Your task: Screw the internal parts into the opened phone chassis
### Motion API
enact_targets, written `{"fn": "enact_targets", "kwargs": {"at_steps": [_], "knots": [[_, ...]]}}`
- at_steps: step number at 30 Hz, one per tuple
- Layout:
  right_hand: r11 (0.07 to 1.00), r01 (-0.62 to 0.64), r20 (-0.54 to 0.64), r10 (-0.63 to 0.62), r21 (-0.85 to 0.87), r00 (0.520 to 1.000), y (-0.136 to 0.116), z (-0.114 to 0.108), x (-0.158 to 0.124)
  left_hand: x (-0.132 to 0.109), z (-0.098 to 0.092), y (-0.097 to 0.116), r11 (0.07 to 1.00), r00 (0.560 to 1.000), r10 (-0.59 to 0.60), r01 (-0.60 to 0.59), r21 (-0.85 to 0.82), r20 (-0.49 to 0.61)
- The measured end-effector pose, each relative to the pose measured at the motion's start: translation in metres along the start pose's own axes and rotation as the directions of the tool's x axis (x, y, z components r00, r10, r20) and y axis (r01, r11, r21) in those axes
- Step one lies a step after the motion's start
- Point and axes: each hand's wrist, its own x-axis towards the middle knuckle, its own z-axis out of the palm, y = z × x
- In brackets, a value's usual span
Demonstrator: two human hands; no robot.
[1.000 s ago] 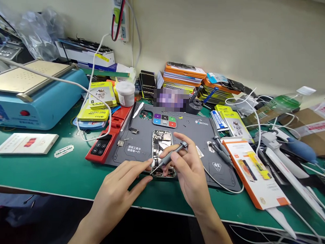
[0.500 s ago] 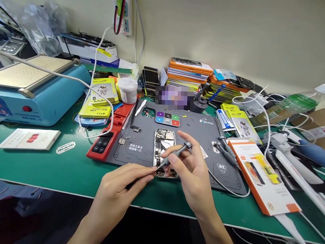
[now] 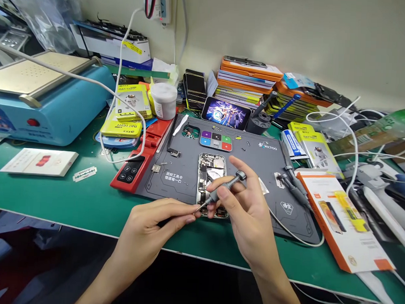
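Observation:
An opened phone (image 3: 211, 170) lies with its insides showing on a grey repair mat (image 3: 255, 171). My right hand (image 3: 246, 215) is closed around a slim grey screwdriver (image 3: 226, 187), held slanted above the phone's lower end. My left hand (image 3: 153, 230) is pinched at the screwdriver's tip (image 3: 197, 208), thumb and forefinger pressed together; what they hold is too small to make out. Small screws and loose parts (image 3: 173, 152) lie scattered on the mat.
A blue heating machine (image 3: 41, 102) stands at the left, a red tool case (image 3: 138, 163) beside the mat. Stacks of boxes (image 3: 248, 80) and a lit phone (image 3: 227, 113) sit behind. An orange box (image 3: 342, 219), cables and tweezers (image 3: 291, 181) crowd the right. A razor blade (image 3: 85, 174) lies on green.
The view has shifted down and left a little. Both hands stay together at the screwdriver tip over the phone's lower end, the left fingers now closed tighter on it.

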Motion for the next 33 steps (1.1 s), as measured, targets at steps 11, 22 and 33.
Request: {"fn": "enact_targets", "kwargs": {"at_steps": [11,22,33], "knots": [[1.000,-0.027,0.014,0.027,-0.005,1.000,-0.0004,0.0026,-0.0008,-0.0016,0.0010,0.0004,0.996,0.998,0.062,-0.061,0.069,-0.012],[0.999,-0.052,0.009,0.052,0.008,0.999,-0.0016,0.0015,-0.0003,-0.0043,-0.0016,-0.0031,0.998,0.999,0.042,-0.042,0.051,0.008],[0.998,-0.065,0.015,0.065,0.004,0.998,-0.0023,0.0029,0.0014,-0.0020,-0.0025,0.0006,0.997,0.999,0.045,-0.046,0.066,0.009]]}}
